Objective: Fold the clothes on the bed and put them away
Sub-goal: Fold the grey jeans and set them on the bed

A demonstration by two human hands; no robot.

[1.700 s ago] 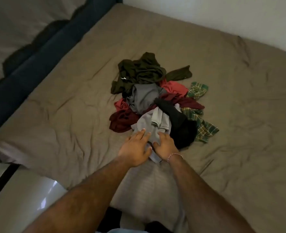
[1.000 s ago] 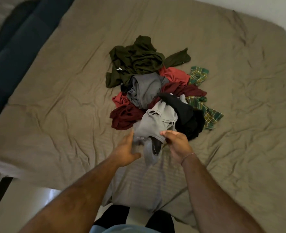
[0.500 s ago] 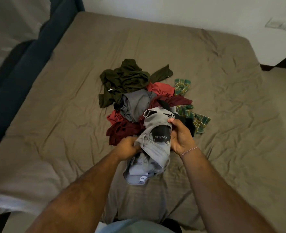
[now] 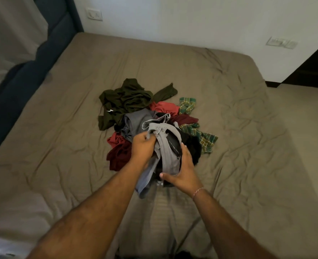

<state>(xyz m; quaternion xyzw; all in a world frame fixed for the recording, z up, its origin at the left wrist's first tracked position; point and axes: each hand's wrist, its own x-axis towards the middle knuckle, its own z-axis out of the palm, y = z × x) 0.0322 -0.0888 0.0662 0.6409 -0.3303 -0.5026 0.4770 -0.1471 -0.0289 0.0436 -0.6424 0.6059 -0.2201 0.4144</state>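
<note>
My left hand point(image 4: 142, 145) is clenched on the bunched upper edge of the light grey garment point(image 4: 166, 156); my right hand point(image 4: 182, 173) clasps its lower part from the right, thumb across the front; the cloth hangs between the two, raised just above the near edge of the clothes pile point(image 4: 154, 118); a dark printed band on it sits beside my right fingers; behind lie an olive green top point(image 4: 125, 100), a darker grey piece, red and maroon garments point(image 4: 119, 156) and a green plaid shirt point(image 4: 205, 139); all rest mid-way on the bed point(image 4: 61, 156), under a wrinkled taupe sheet.
</note>
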